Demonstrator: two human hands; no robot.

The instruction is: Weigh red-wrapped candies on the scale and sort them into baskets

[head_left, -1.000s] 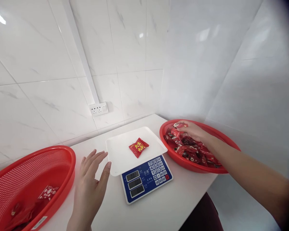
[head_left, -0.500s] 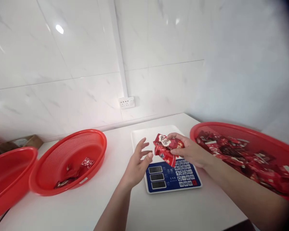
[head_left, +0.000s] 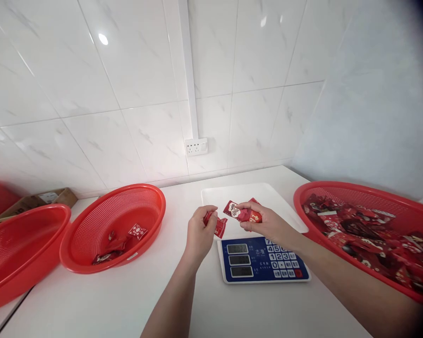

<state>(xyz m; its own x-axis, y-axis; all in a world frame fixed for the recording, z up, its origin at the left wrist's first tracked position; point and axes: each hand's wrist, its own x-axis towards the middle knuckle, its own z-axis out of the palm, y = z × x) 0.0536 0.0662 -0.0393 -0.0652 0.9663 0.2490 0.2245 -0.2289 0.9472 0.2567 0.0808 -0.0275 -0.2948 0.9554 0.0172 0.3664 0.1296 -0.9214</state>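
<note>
My left hand (head_left: 201,234) is closed round a small red snack packet (head_left: 220,228), whose lower end sticks out past the fingers. Facing it, my right hand (head_left: 268,225) grips red snack packets, one with a white printed patch (head_left: 233,210); a further red corner shows behind the fingers. Both hands are over a white digital scale (head_left: 264,190) with a blue keypad panel and lit displays. To the left, a red plastic basket (head_left: 158,202) holds a few red packets (head_left: 117,243). On the right, a larger red basket (head_left: 312,188) contains many similar packets (head_left: 366,230).
Another red basket (head_left: 24,286) stands at the far left, with a cardboard box (head_left: 68,196) behind it. A wall socket (head_left: 196,146) and cable cover are on the tiled wall behind the white table (head_left: 123,305).
My left hand has closed on a red packet that was in my right hand, and the two hands have parted slightly. The view has shifted a little leftward.
</note>
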